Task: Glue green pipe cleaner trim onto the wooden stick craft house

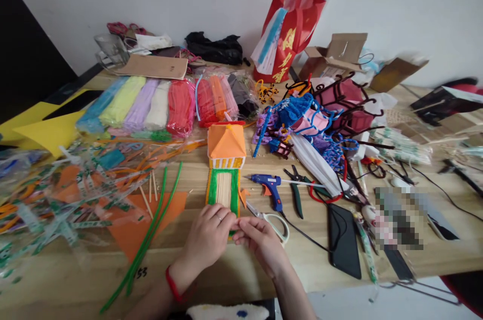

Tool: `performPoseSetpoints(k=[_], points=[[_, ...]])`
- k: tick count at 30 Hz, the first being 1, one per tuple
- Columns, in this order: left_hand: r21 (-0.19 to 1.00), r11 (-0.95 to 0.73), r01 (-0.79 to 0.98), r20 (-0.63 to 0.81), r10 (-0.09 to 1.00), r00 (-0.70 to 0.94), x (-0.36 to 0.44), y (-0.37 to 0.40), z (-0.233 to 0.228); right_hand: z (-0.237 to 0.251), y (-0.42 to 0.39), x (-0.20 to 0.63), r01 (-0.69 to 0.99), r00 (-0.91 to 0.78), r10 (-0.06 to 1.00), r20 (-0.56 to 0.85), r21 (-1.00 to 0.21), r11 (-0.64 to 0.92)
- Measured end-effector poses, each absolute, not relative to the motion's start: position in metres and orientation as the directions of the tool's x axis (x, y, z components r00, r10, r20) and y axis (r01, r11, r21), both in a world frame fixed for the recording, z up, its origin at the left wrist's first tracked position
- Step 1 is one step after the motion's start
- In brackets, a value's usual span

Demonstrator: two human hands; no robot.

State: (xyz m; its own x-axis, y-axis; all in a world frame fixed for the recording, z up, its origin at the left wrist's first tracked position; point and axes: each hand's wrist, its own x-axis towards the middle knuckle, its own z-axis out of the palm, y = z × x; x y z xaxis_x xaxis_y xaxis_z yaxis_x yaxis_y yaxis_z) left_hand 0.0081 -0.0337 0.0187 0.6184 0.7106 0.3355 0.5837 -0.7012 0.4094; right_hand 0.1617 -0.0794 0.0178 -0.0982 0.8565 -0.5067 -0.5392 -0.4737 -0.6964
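A small model house (226, 144) with an orange pitched roof stands at the far end of its base. The base (213, 188) has green strips, an orange border and a middle strip of wooden sticks (224, 189). Over the base's near end lies my left hand (211, 232), fingers bent and closed against it, hiding that edge. Beside it my right hand (256, 239) is closed in a pinch at the near right corner, fingertips meeting those of my left hand. Anything in the pinch is too small to make out.
Right of the model lie a blue glue gun (267, 186), scissors (277, 224), green-handled pliers (297, 191) and a black phone (343, 239). Two green pipe cleaners (151, 234) and orange sheet (128, 239) lie left. Behind are bagged pipe cleaners (158, 103) and a red bag (289, 33).
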Motion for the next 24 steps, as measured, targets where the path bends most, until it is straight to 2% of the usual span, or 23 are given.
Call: performPoseSetpoints(k=[4,9,15,20,24], points=[[0.318,-0.732,0.603,0.212,0.674,0.707,0.011,-0.033,0.023,0.016,-0.078,0.160,-0.584,-0.115,0.799,-0.590,-0.610,-0.535],[0.287,-0.735,0.614,0.141,0.666,0.732,0.015,-0.032,0.026,0.013,-0.078,0.162,-0.648,-0.119,0.752,-0.649,-0.523,-0.553],[0.298,-0.750,0.590,0.207,0.654,0.727,0.019,-0.030,0.021,0.015,-0.076,0.162,-0.700,-0.137,0.712,-0.688,-0.442,-0.562],[0.335,-0.729,0.597,0.276,0.682,0.678,0.017,-0.027,0.020,0.017,-0.072,0.160,-0.689,-0.120,0.745,-0.657,-0.485,-0.539],[0.426,-0.662,0.617,0.298,0.746,0.595,0.011,-0.022,0.022,0.022,-0.069,0.160,-0.665,-0.117,0.756,-0.645,-0.514,-0.542]])
